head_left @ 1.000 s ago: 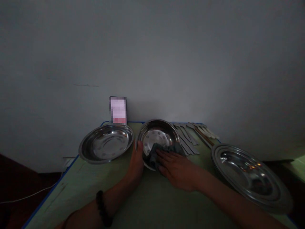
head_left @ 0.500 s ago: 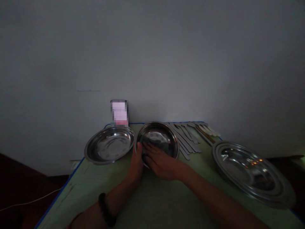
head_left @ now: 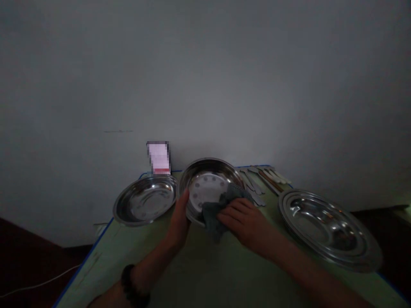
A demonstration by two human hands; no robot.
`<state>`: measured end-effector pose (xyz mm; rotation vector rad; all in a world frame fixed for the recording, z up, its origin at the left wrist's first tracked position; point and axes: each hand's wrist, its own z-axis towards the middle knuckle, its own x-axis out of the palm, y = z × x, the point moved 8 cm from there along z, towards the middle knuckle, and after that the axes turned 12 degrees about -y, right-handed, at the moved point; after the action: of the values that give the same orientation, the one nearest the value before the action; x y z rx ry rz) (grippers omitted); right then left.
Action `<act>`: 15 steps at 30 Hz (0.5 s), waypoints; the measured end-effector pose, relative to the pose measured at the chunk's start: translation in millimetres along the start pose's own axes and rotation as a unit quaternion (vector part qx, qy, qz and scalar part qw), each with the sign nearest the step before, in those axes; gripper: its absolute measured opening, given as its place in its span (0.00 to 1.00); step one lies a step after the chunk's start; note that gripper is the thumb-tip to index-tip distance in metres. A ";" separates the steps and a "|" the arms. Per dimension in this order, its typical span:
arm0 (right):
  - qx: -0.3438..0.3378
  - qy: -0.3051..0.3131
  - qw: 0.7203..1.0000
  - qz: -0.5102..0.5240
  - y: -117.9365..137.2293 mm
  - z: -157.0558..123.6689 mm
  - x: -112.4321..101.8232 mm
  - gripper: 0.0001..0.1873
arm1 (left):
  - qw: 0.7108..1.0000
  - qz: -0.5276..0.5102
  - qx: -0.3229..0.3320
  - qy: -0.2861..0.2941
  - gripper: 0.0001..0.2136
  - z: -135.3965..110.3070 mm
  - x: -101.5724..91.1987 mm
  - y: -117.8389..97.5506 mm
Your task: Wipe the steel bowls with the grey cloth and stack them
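Note:
A round steel dish (head_left: 207,184) sits tilted toward me at the middle of the green table (head_left: 199,273). My left hand (head_left: 179,218) grips its left rim, thumb over the edge. My right hand (head_left: 245,218) presses a dark grey cloth (head_left: 218,209) against the dish's near right inside, fingers curled over the cloth. A dark bead bracelet (head_left: 130,284) circles my left wrist.
A second steel dish (head_left: 144,203) lies to the left. A larger steel plate (head_left: 327,229) rests at the right. Several flat metal utensils (head_left: 260,182) lie behind, near the wall. A small blurred card (head_left: 158,157) leans on the wall. A white cable (head_left: 38,282) runs along the floor at left.
The dish has been tipped up toward me. My right hand with the cloth swept from the dish's left inside to its near right edge. My left hand stayed on the rim.

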<state>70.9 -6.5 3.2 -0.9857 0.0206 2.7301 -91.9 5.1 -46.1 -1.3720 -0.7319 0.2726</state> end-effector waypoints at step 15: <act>0.322 -0.102 0.881 0.332 -78.7 49.6 -51.2 0.17 | 0.956 0.085 0.259 0.103 0.21 66.4 22.9 -145.5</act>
<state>95.7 63.4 79.2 -0.5407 1.3612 2.9950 -149.5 40.3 100.7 -0.9419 -0.3310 0.4182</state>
